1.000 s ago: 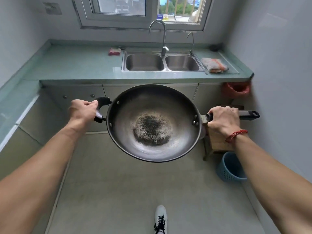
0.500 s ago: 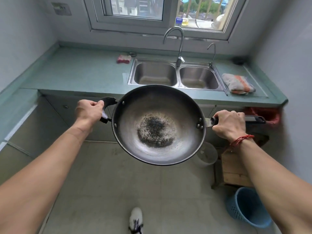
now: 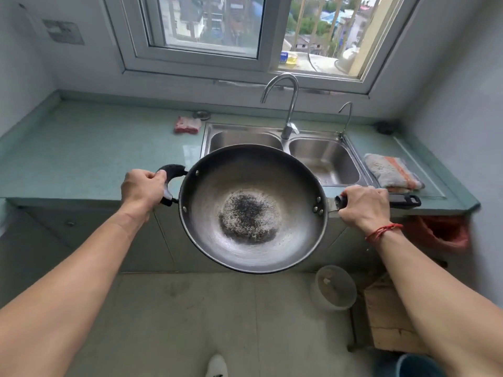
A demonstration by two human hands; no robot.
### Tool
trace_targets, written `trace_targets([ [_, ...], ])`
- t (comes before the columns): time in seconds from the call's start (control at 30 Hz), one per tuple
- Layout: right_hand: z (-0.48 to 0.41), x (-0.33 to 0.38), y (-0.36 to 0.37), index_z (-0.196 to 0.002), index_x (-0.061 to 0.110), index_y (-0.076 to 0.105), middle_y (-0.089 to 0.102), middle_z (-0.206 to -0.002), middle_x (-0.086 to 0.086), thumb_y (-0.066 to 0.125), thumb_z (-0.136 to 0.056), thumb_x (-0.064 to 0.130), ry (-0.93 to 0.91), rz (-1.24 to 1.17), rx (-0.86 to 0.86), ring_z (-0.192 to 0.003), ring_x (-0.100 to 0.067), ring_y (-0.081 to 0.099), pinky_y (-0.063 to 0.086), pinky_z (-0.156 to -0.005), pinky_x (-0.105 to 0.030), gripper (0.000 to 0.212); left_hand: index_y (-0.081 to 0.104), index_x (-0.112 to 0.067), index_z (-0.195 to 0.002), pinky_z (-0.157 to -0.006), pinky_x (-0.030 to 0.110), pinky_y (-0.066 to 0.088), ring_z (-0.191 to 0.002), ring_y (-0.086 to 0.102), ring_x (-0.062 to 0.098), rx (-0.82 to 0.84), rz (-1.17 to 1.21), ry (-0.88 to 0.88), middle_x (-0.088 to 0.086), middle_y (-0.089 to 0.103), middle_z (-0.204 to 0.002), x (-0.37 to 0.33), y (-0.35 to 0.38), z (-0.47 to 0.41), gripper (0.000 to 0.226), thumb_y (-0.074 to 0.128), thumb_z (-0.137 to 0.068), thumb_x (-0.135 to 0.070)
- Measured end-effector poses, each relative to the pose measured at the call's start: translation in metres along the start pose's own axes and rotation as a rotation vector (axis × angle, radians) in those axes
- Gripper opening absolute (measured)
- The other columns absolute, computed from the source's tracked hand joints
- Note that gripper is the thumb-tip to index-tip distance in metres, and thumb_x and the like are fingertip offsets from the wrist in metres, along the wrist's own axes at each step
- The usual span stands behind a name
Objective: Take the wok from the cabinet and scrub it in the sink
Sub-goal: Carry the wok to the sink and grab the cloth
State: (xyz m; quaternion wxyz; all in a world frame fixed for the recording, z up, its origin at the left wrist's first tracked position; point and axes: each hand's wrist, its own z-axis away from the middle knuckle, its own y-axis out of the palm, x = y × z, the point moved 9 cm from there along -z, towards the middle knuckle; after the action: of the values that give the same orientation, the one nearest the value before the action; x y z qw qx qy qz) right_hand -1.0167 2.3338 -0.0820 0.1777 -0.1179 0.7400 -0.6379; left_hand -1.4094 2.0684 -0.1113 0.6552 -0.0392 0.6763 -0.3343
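Note:
A dark steel wok (image 3: 253, 186) with a black burnt patch in its bottom hangs in the air in front of the counter edge. My left hand (image 3: 141, 189) grips its short black loop handle. My right hand (image 3: 363, 205) grips the long black handle close to the bowl. Behind the wok lies a steel double sink (image 3: 324, 156) set in the green counter, its left basin partly hidden by the wok's rim. A tall curved tap (image 3: 288, 110) stands between the basins.
A pink sponge (image 3: 187, 125) lies left of the sink and a folded cloth (image 3: 392, 172) right of it. A small second tap (image 3: 345, 115) stands at the back. On the floor are a pale bucket (image 3: 333, 288), a wooden stool (image 3: 389, 319) and a blue basket (image 3: 416, 364). A red bag (image 3: 441, 232) hangs below the counter.
I have stepped closer to the counter. The wok, still held by both handles, now reaches over the counter edge and covers part of the left basin.

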Motion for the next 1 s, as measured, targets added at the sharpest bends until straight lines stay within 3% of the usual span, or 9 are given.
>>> trace_targets([
  [0.1,-0.029,0.008,-0.002,-0.073,0.026,0.061,0.069,-0.086,-0.006,0.062,-0.072,0.019,0.013,-0.005,-0.007,-0.093,-0.029,0.060,0.033,-0.084,-0.035,0.007,0.069,0.003,-0.065,-0.077,0.044,0.060,-0.073,0.071,0.034,0.063,0.035,-0.013,0.014,0.070,-0.061,-0.009,0.020,-0.035,0.040,0.050,-0.074,-0.030],
  [0.4,-0.121,0.024,0.024,-0.069,0.026,0.060,0.067,-0.079,-0.005,0.060,-0.074,0.018,0.036,-0.013,0.002,-0.089,-0.028,0.057,0.033,-0.084,-0.035,0.010,0.068,0.006,-0.070,-0.079,0.046,0.060,-0.071,0.070,0.034,0.115,0.020,-0.040,0.015,0.070,-0.062,-0.028,0.076,-0.117,0.034,0.051,-0.078,-0.023],
  [0.53,-0.176,0.030,0.048,-0.077,0.025,0.067,0.068,-0.081,-0.004,0.059,-0.076,0.022,0.018,-0.013,0.019,-0.085,-0.027,0.056,0.035,-0.084,-0.035,0.009,0.067,0.003,-0.065,-0.077,0.051,0.059,-0.077,0.069,0.040,0.088,-0.002,-0.059,0.017,0.070,-0.064,-0.035,0.104,-0.155,0.035,0.048,-0.065,-0.026],
  [0.67,-0.238,0.034,0.070,-0.080,0.026,0.067,0.068,-0.082,-0.003,0.058,-0.079,0.024,-0.010,-0.025,0.046,-0.087,-0.026,0.056,0.034,-0.084,-0.036,0.010,0.064,0.005,-0.065,-0.065,0.044,0.054,-0.067,0.061,0.039,0.054,-0.035,-0.102,0.013,0.066,-0.058,-0.048,0.136,-0.188,0.028,0.050,-0.068,-0.020],
  [0.77,-0.281,0.036,0.086,-0.080,0.029,0.066,0.068,-0.083,-0.001,0.060,-0.076,0.024,-0.026,-0.044,0.074,-0.090,-0.026,0.058,0.032,-0.084,-0.035,0.009,0.065,0.002,-0.065,-0.061,0.033,0.045,-0.061,0.054,0.029,0.029,-0.054,-0.129,0.012,0.065,-0.060,-0.059,0.160,-0.213,0.024,0.052,-0.070,-0.017],
  [0.87,-0.318,0.039,0.107,-0.081,0.031,0.067,0.070,-0.087,0.001,0.061,-0.074,0.022,-0.029,-0.064,0.122,-0.093,-0.025,0.057,0.031,-0.086,-0.034,0.014,0.069,-0.001,-0.062,-0.067,0.040,0.055,-0.064,0.061,0.031,0.031,-0.055,-0.153,0.012,0.069,-0.059,-0.064,0.185,-0.237,0.027,0.048,-0.063,-0.018],
  [1.0,-0.350,0.048,0.132,-0.085,0.029,0.069,0.071,-0.091,0.003,0.060,-0.077,0.022,-0.046,-0.064,0.148,-0.095,-0.025,0.057,0.031,-0.088,-0.035,0.015,0.068,-0.005,-0.057,-0.068,0.041,0.055,-0.069,0.062,0.036,0.037,-0.081,-0.194,0.008,0.067,-0.052,-0.058,0.205,-0.263,0.025,0.048,-0.056,-0.020],
])
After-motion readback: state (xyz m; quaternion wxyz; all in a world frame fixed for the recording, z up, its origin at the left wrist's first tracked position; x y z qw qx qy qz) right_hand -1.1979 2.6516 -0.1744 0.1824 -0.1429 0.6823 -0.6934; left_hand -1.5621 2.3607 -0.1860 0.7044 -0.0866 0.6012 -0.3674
